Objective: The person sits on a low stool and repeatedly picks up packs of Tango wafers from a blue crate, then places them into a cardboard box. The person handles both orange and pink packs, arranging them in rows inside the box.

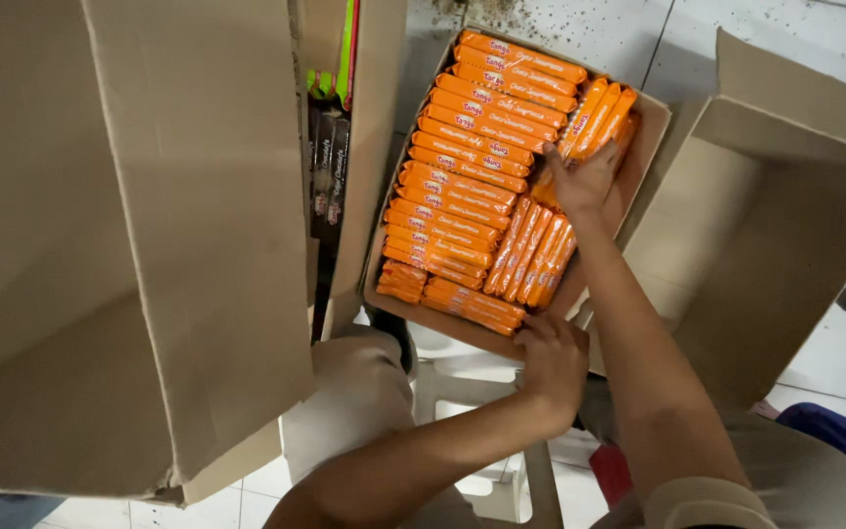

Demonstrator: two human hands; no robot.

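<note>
Inside one cardboard box (pixel 646 132), right hand (pixel 583 179) clutching three orange packets (pixel 597 120), left hand (pixel 550 364) gripping its rim.

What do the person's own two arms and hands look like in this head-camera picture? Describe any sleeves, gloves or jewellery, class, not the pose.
Both forearms are bare from elbow to fingers. The left hand and the right hand wear no gloves, and no ring, watch or bracelet shows. At the right upper arm, a short beige sleeve with a folded hem edges into the picture. No sleeve shows on the left arm.
</note>
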